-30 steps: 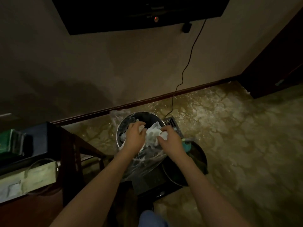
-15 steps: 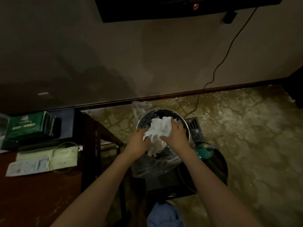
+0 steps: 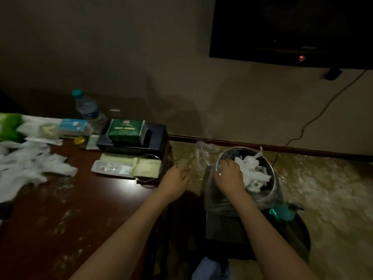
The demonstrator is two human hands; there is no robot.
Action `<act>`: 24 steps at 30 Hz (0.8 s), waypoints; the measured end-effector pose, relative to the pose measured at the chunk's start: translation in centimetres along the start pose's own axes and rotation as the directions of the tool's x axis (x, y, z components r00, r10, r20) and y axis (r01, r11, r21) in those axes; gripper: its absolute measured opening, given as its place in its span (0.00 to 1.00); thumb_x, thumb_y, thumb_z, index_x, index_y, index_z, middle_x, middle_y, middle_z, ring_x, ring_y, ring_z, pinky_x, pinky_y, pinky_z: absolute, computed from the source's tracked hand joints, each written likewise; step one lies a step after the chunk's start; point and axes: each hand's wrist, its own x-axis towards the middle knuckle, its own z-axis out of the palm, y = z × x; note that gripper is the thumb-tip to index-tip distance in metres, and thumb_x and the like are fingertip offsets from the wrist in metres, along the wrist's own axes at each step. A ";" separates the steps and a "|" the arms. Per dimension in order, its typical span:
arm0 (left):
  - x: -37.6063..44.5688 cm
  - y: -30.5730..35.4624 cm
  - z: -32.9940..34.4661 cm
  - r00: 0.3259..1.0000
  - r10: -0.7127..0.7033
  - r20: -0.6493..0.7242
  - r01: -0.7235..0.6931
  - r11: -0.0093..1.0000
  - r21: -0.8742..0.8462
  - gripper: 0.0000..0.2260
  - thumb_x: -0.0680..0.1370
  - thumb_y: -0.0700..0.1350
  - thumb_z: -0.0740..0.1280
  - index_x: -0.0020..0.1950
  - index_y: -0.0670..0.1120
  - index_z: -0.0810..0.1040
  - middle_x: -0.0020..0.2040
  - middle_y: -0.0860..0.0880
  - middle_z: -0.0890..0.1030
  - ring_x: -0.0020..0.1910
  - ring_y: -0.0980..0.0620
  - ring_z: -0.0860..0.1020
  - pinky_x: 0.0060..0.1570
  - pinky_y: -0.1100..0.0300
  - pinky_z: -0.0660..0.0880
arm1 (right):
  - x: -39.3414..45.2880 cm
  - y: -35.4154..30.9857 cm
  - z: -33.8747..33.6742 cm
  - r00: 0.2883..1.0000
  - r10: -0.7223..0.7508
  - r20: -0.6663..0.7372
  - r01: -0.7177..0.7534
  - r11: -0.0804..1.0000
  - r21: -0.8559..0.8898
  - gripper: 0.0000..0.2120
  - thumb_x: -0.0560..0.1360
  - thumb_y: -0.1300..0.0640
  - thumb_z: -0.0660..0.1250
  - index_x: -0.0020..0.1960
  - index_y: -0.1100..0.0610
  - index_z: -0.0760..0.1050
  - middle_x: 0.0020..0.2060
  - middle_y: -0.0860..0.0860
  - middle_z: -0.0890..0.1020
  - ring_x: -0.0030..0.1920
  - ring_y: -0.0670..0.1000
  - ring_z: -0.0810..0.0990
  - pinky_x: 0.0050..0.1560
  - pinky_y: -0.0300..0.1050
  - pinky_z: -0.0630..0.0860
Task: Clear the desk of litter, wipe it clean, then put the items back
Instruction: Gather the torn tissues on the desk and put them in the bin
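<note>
A round metal bin (image 3: pixel 269 191) with a clear plastic liner stands on the floor right of the desk. Crumpled white tissues (image 3: pixel 254 173) fill its top. My right hand (image 3: pixel 230 175) lies over the bin's left side, fingers spread down onto the tissues and liner. My left hand (image 3: pixel 176 178) hovers between the bin and the desk's right edge, loosely curled and holding nothing. The dark wooden desk (image 3: pixel 60 215) shows pale smears. More loose white tissue litter (image 3: pixel 28 165) is heaped at its left.
At the desk's back stand a water bottle (image 3: pixel 87 110), a blue box (image 3: pixel 74 126), a green box (image 3: pixel 126 129) on a dark tray, and a pale card tray (image 3: pixel 129 167). A teal object (image 3: pixel 285 212) sits on a dark stool beside the bin. A wall-mounted TV (image 3: pixel 292 27) trails a cable (image 3: pixel 323 110).
Both hands pushed the tissue wad into the bin and let it go. My left hand has since moved left toward the desk, and the view swung left onto the desk.
</note>
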 end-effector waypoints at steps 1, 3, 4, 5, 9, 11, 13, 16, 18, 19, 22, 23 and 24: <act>-1.6 -1.3 -1.4 1.000 -0.002 -0.022 0.002 1.000 -0.008 0.15 0.79 0.42 0.61 0.65 0.45 0.75 0.61 0.45 0.75 0.55 0.47 0.77 0.53 0.60 0.73 | -1.3 -2.3 0.6 1.000 -0.025 -0.005 0.025 1.000 0.002 0.19 0.79 0.54 0.60 0.67 0.60 0.67 0.65 0.59 0.69 0.67 0.59 0.66 0.65 0.51 0.65; -4.6 -3.8 -3.9 0.999 -0.002 -0.053 0.001 1.000 -0.018 0.13 0.78 0.41 0.61 0.61 0.45 0.77 0.57 0.47 0.77 0.51 0.49 0.78 0.48 0.63 0.72 | -3.9 -6.2 1.9 0.997 -0.076 -0.012 0.076 0.997 0.014 0.18 0.78 0.54 0.61 0.66 0.60 0.69 0.64 0.58 0.71 0.66 0.58 0.67 0.65 0.51 0.66; -6.6 -5.8 -5.4 0.997 0.003 -0.079 -0.005 1.000 -0.027 0.13 0.78 0.40 0.60 0.60 0.45 0.78 0.57 0.47 0.78 0.52 0.50 0.78 0.48 0.63 0.71 | -5.6 -8.9 3.0 0.993 -0.121 -0.016 0.121 0.992 0.030 0.18 0.78 0.54 0.62 0.66 0.59 0.69 0.64 0.58 0.71 0.66 0.57 0.67 0.65 0.50 0.65; -8.6 -7.8 -6.9 0.995 -0.002 -0.101 -0.001 1.000 -0.026 0.14 0.78 0.40 0.60 0.61 0.45 0.78 0.58 0.47 0.78 0.55 0.49 0.77 0.51 0.63 0.70 | -7.3 -11.5 4.1 0.986 -0.168 -0.015 0.168 0.984 0.052 0.18 0.78 0.54 0.62 0.66 0.59 0.70 0.64 0.57 0.71 0.66 0.57 0.67 0.65 0.49 0.64; -16.5 -16.6 -12.3 0.977 -0.058 -0.206 0.069 0.996 0.048 0.16 0.79 0.41 0.61 0.67 0.45 0.73 0.64 0.45 0.74 0.63 0.47 0.72 0.60 0.59 0.66 | -13.6 -21.9 9.1 0.948 -0.316 0.035 0.313 0.947 0.072 0.19 0.78 0.55 0.62 0.68 0.58 0.68 0.65 0.55 0.70 0.67 0.55 0.65 0.66 0.47 0.63; -20.1 -20.9 -14.6 0.963 -0.105 -0.247 0.118 0.992 0.038 0.17 0.79 0.43 0.61 0.67 0.46 0.73 0.65 0.45 0.73 0.64 0.47 0.71 0.63 0.57 0.67 | -16.2 -26.6 11.3 0.928 -0.363 0.084 0.360 0.932 0.046 0.21 0.78 0.54 0.62 0.69 0.58 0.67 0.66 0.55 0.69 0.67 0.55 0.65 0.67 0.47 0.63; -23.4 -24.5 -16.9 0.946 -0.149 -0.287 0.167 0.985 0.038 0.17 0.78 0.44 0.62 0.67 0.47 0.73 0.65 0.46 0.73 0.65 0.47 0.71 0.64 0.55 0.68 | -18.6 -30.7 13.1 0.905 -0.410 0.111 0.408 0.912 0.045 0.21 0.78 0.54 0.63 0.70 0.58 0.67 0.67 0.55 0.69 0.68 0.55 0.64 0.68 0.47 0.63; -26.9 -28.4 -19.8 0.924 -0.201 -0.324 0.221 0.975 0.025 0.18 0.79 0.45 0.62 0.68 0.47 0.71 0.66 0.46 0.73 0.65 0.47 0.71 0.63 0.56 0.68 | -21.4 -35.0 15.0 0.876 -0.465 0.130 0.461 0.885 0.061 0.21 0.78 0.54 0.63 0.70 0.58 0.67 0.66 0.54 0.69 0.67 0.55 0.64 0.67 0.46 0.62; -28.7 -30.5 -21.2 0.908 -0.231 -0.350 0.250 0.968 0.009 0.18 0.79 0.45 0.61 0.69 0.46 0.71 0.66 0.46 0.72 0.65 0.47 0.71 0.62 0.55 0.68 | -22.7 -37.2 16.0 0.861 -0.488 0.144 0.485 0.873 0.063 0.21 0.78 0.54 0.63 0.70 0.58 0.67 0.66 0.55 0.69 0.67 0.55 0.65 0.66 0.46 0.62; -29.5 -31.4 -21.8 0.903 -0.241 -0.357 0.259 0.966 0.005 0.19 0.79 0.45 0.61 0.69 0.46 0.70 0.67 0.46 0.73 0.65 0.47 0.71 0.62 0.53 0.69 | -23.1 -38.2 16.3 0.854 -0.498 0.151 0.495 0.867 0.060 0.21 0.78 0.54 0.63 0.70 0.58 0.67 0.66 0.55 0.70 0.67 0.55 0.65 0.66 0.46 0.62; -30.9 -33.8 -22.5 0.898 -0.263 -0.353 0.276 0.961 -0.013 0.19 0.78 0.46 0.61 0.69 0.47 0.70 0.65 0.45 0.73 0.64 0.47 0.71 0.62 0.52 0.71 | -23.7 -40.9 17.0 0.832 -0.530 0.160 0.532 0.846 0.034 0.21 0.78 0.55 0.63 0.70 0.57 0.68 0.67 0.54 0.70 0.68 0.55 0.64 0.66 0.47 0.63; -31.0 -34.4 -22.6 0.897 -0.272 -0.349 0.281 0.959 -0.025 0.19 0.78 0.46 0.61 0.69 0.47 0.70 0.64 0.45 0.74 0.63 0.47 0.72 0.61 0.53 0.71 | -23.7 -41.6 17.1 0.827 -0.539 0.157 0.543 0.840 0.025 0.21 0.78 0.55 0.63 0.70 0.57 0.68 0.67 0.54 0.70 0.68 0.55 0.64 0.66 0.47 0.63; -31.0 -35.0 -22.8 0.895 -0.279 -0.348 0.284 0.958 -0.037 0.19 0.78 0.46 0.61 0.69 0.47 0.70 0.64 0.45 0.74 0.62 0.47 0.72 0.61 0.53 0.71 | -23.5 -42.3 17.2 0.825 -0.544 0.154 0.548 0.836 0.019 0.21 0.78 0.55 0.63 0.70 0.57 0.68 0.67 0.54 0.70 0.68 0.54 0.64 0.67 0.47 0.63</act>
